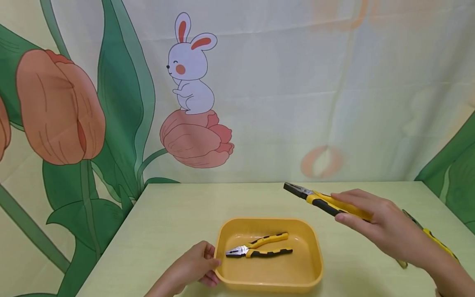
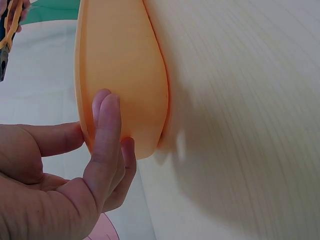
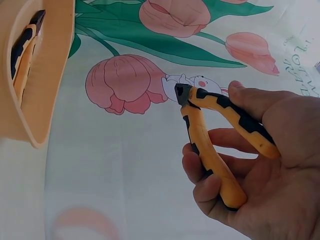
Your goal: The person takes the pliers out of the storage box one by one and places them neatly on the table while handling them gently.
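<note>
the tray rests on the table, before the backdrop. pliers lie inside. left of tray: left hand. right of tray: second pliers, in right hand.

the tray is plain yellow, the held pliers' handles yellow and black.

Your right hand grips orange-and-black pliers in front of a tulip-print backdrop.
The handles spread in a V, your thumb against the upper one and your fingers curled round the lower, with the dark metal head towards the upper left. That head covers part of a printed white rabbit, near a pink tulip; green leaves and green lettering fill the print above and to the right. At the left edge you see part of an orange tray, with a second pair of pliers inside.
</note>
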A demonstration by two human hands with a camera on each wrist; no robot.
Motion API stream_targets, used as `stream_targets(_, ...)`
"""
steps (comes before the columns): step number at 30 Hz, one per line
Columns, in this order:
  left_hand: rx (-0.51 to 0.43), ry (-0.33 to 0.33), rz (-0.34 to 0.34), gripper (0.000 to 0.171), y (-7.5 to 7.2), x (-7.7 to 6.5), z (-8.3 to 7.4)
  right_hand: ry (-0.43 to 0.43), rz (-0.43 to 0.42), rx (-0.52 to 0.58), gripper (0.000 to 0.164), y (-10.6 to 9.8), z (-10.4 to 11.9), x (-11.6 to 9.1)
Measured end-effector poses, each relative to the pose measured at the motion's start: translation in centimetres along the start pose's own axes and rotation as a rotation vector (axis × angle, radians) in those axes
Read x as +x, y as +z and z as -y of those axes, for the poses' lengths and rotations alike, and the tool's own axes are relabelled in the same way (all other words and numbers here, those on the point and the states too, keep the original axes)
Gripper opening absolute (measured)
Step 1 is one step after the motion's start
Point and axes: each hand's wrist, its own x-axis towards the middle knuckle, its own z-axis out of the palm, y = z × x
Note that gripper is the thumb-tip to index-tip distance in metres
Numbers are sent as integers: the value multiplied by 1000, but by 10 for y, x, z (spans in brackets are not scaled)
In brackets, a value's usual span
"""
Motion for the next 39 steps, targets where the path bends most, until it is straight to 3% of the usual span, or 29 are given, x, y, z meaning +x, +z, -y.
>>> stream_targets(6, 1, 3, -6, 19, 1, 0, 0, 22, -7, -4, 43, -5, -1, -2)
stream_targets(11, -7, 4, 1, 18, 0, -1, 0, -17, -75, -26, 42, -8, -1, -4)
stream_targets(17, -8, 2, 3, 19, 0, -2, 0, 38, -128, -60, 43, -10, -2, -4)
stream_targets(23, -8, -2, 1, 19, 0, -1, -1, 21, -193, -114, 42, -15, -2, -7)
stream_targets(39, -15, 2, 11, 20, -1, -1, 1, 173, -202, -183, 48, -24, -7, -8)
